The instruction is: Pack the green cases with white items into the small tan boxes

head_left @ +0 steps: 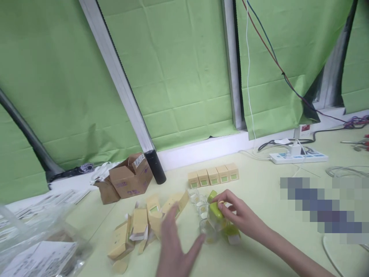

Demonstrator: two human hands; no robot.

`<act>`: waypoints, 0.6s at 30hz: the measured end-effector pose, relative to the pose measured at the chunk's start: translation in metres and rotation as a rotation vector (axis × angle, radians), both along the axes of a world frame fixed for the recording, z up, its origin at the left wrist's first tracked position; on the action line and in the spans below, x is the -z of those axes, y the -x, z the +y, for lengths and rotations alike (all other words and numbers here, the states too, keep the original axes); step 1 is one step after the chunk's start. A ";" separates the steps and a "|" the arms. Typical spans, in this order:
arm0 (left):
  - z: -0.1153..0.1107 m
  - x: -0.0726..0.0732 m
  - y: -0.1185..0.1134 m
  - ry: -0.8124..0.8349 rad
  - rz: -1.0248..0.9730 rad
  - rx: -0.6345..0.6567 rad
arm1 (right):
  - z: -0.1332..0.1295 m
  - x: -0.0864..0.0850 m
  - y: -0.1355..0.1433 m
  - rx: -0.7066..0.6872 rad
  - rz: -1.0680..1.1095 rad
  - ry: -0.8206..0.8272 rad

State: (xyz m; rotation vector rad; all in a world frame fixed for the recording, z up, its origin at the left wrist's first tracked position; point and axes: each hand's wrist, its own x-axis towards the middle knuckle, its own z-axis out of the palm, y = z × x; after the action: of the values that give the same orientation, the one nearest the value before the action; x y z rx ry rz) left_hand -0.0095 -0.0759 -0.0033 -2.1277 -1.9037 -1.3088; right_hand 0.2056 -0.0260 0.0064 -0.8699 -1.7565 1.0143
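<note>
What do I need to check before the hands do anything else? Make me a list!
1. Right hand has its fingers on a green piece: ok.
2. Left hand is free: ok, spread open, though blurred.
3. Five small boxes stand in a row: ok.
4. Loose boxes are neat: not ok, jumbled.
5. Glasses have no cracks: cannot tell, too blurry.
6. Power strip is apart from the glasses: ok.

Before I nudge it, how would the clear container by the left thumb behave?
The clear container looks round, so it might roll if tipped over. Its see-through wall suggests glass or hard plastic, so it is probably stiff and perhaps slippery. Other clear containers sit close by, so pushing it could knock them.
</note>
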 end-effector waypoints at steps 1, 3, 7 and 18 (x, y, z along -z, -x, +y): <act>0.000 -0.007 -0.019 0.156 -0.102 0.095 | -0.002 -0.001 0.000 -0.036 -0.045 -0.031; 0.001 -0.019 -0.046 0.381 -0.214 0.243 | -0.007 0.000 0.001 -0.077 -0.095 -0.091; 0.001 -0.026 -0.059 0.470 -0.303 0.317 | -0.013 0.003 0.003 -0.015 -0.114 -0.174; -0.002 0.045 -0.021 0.524 -0.185 0.264 | 0.045 0.016 -0.059 0.378 -0.678 -0.204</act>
State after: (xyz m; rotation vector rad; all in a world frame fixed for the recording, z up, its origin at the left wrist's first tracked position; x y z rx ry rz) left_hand 0.0118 -0.0776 -0.0481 -2.6607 -2.3147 -1.1735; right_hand 0.2642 0.0186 -0.0098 -1.4546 -2.0771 0.2888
